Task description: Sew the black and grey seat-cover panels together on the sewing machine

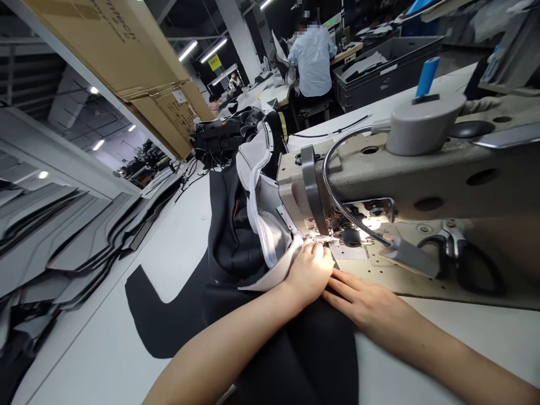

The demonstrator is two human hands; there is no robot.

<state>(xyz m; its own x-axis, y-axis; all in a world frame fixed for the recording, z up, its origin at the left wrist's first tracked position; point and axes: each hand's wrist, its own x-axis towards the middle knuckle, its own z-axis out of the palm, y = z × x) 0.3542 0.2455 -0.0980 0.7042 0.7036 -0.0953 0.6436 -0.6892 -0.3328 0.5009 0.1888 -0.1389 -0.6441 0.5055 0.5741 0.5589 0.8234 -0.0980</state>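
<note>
Black sheet fabric (295,349) with a pale grey backing lies across the sewing machine bed and drapes over the table's front edge. My left hand (312,269) is closed on the fabric close to the lit needle area, its fingers bent and their tips partly hidden. Beside it, my right hand (363,301) lies flat on the black fabric with fingers stretched out, the tips touching my left hand. The sewing machine (405,174) stands over the work. A folded grey-backed part with a white zipper-like edge (255,208) bunches up left of the machine head.
Black-handled scissors (459,253) rest on the machine bed, right of the lamp head (411,256). Stacked grey and black panels (84,236) lie at the left. Behind are dark sewn pieces (228,132), a cardboard box (126,50), a grey crate (388,73) and a seated person (314,59).
</note>
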